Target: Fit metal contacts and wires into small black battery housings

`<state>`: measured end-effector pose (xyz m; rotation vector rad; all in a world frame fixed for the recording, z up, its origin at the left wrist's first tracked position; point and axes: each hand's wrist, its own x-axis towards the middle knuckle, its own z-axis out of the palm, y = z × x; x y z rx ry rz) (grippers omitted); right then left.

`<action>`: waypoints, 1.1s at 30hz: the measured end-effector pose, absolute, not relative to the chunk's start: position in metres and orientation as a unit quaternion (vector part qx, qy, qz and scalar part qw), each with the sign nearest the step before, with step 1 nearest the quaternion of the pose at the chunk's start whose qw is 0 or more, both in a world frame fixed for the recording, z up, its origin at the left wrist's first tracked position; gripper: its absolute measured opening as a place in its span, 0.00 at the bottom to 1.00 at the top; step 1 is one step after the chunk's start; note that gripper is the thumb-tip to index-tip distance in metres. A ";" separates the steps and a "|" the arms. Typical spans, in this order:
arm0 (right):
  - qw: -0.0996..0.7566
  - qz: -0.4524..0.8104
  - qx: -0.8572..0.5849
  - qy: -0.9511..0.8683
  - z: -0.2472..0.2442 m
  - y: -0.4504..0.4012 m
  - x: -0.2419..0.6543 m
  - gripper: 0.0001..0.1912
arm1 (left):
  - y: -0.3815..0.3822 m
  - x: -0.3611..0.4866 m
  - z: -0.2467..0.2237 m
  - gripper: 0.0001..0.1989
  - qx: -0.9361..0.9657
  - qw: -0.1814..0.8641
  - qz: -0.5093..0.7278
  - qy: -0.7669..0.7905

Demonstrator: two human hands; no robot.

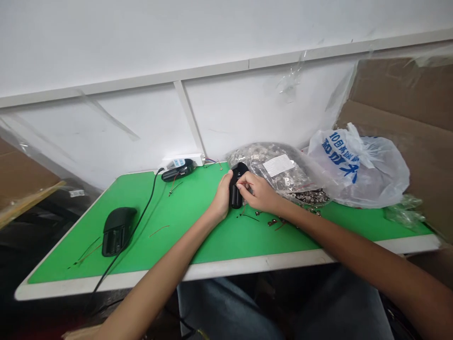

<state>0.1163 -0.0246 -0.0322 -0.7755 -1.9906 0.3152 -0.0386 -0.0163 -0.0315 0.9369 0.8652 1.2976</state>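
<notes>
The left hand (222, 197) grasps a black device (236, 197), which is near the far edge of the surface (198, 226), in front of a clear bag (264, 153) of small metal pieces. The right hand (257, 191) bends its fingers against the same device and covers part of it; I cannot tell if a small thing is pinched there. The bag's contents are blurred together, and its label is too small to read. A black cable (147, 200) passes over a second black device (118, 226) and hides a part of it. The surface is green with a pale border. Behind it stands a white wall (226, 113) with strips. At the right, a brown cardboard (399, 99) is cut off by the picture's edge, beside a tied white bag (382, 165).
</notes>
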 end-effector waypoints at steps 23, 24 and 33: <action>0.447 0.126 -0.317 -0.827 -0.030 -0.024 0.121 0.04 | -0.010 -0.039 -0.044 0.22 0.396 0.621 0.582 0.345; 0.448 0.126 -0.317 -0.827 -0.030 -0.024 0.121 0.04 | -0.010 -0.039 -0.044 0.22 0.396 0.621 0.581 0.347; 0.449 0.107 -0.313 -0.830 -0.029 -0.024 0.121 0.04 | -0.015 -0.037 -0.036 0.22 0.394 0.618 0.581 0.355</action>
